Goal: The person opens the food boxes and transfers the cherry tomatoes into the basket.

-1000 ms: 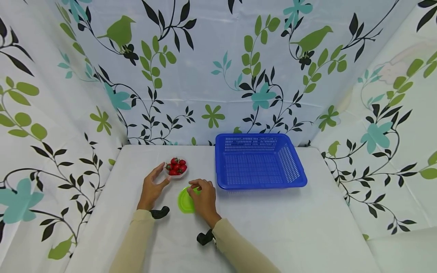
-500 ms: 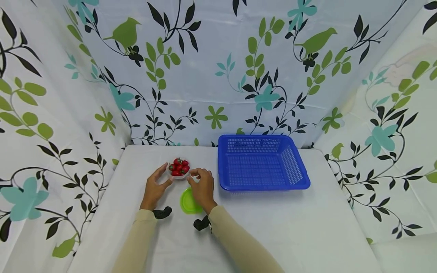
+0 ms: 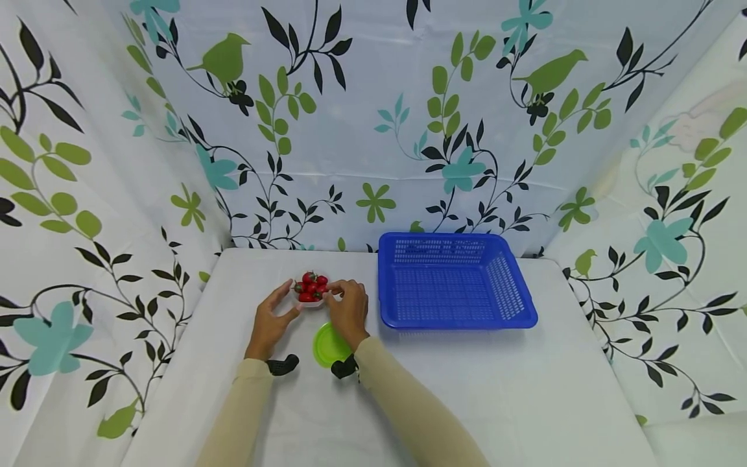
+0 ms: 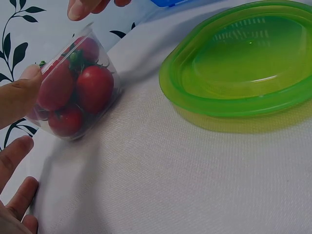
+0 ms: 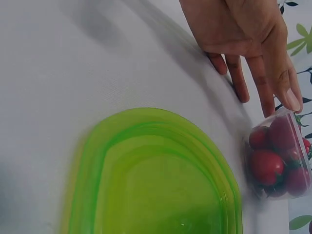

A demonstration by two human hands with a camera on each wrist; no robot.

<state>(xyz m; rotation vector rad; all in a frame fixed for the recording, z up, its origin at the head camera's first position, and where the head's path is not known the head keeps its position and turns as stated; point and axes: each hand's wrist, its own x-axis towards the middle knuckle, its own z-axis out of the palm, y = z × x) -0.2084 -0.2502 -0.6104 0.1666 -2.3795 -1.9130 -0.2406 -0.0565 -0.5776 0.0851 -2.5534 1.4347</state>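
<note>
A clear plastic tub point(image 4: 108, 73) of small red tomatoes point(image 3: 311, 285) with green stems stands at the table's left. My left hand point(image 3: 271, 324) holds the tub's left side, with thumb and forefinger curved around it; the other fingers spread by the cloth in the left wrist view. My right hand point(image 3: 350, 312) hangs at the tub's right rim, fingers loosely bent and nothing between them; its thumb tip point(image 5: 293, 101) overlaps the rim in the right wrist view. Nearer me lies a see-through green plastic lid-like piece point(image 3: 329, 346) with a raised rim, partly under the right wrist.
A blue perforated plastic basket point(image 3: 458, 323) stands on the white-covered table point(image 3: 496, 395), right of the hands. Behind and at both sides hangs a curtain point(image 3: 362, 149) printed with leaves and birds.
My right hand has moved from over the green lid-like piece forward and left to the tub's right rim. The left hand stays at the tub. The whole head view has shifted slightly.
</note>
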